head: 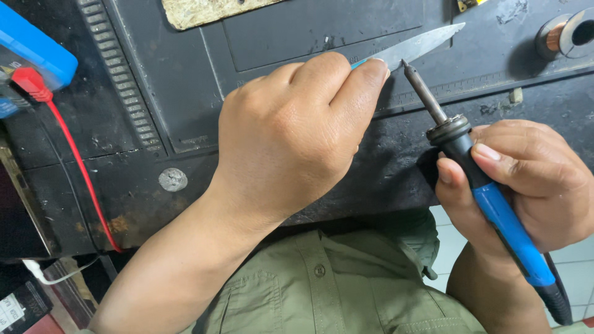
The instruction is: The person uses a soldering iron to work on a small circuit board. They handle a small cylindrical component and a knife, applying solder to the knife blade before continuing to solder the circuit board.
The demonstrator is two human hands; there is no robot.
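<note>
Now I see left hand point(291, 139) fisted round knife point(421, 44), blade flat over dark bench point(309, 37). Right hand point(526, 185) pinches blue soldering iron point(482, 185), tip just beside blade edge, touching or not I cannot tell. Judging: tip-scraping step. Next calls for light, steady stroke along tip.

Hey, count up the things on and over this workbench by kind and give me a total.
Soldering iron, in right hand: 1
Knife, in left hand: 1
Blue meter: 1
Red lead: 1
Copper wire spool: 1
Total: 5
</note>
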